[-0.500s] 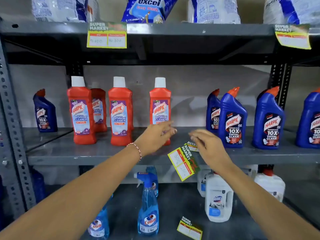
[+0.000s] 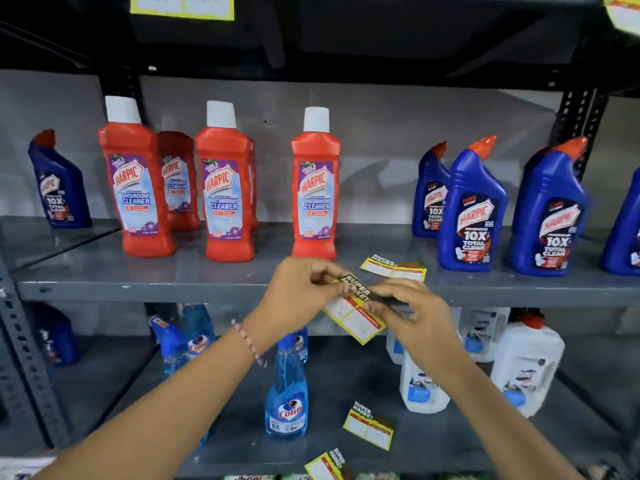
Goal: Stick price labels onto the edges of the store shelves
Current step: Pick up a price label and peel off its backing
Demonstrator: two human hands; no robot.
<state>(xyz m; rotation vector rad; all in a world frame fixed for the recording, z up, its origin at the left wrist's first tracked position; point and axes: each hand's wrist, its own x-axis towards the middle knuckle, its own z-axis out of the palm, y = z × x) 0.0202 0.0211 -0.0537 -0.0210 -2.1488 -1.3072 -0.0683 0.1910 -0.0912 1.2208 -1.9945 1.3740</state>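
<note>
A yellow price label with white boxes and a dark "SUPER MARKET" header is held tilted in front of the grey middle shelf edge. My left hand pinches its top left corner. My right hand pinches the header at the right. A second label lies flat on the middle shelf just behind my hands. Two more labels lie on the lower shelf. A stuck label hangs on the upper shelf edge, another at the top right.
Red Harpic bottles stand on the middle shelf behind my hands, blue Harpic bottles to the right and one far left. Below are blue Colin spray bottles and white jugs. A perforated grey upright frames the left side.
The view has dropped and come closer. My left hand came off the shelf and joined my right hand on the label, which now sits between both hands at the shelf edge.
</note>
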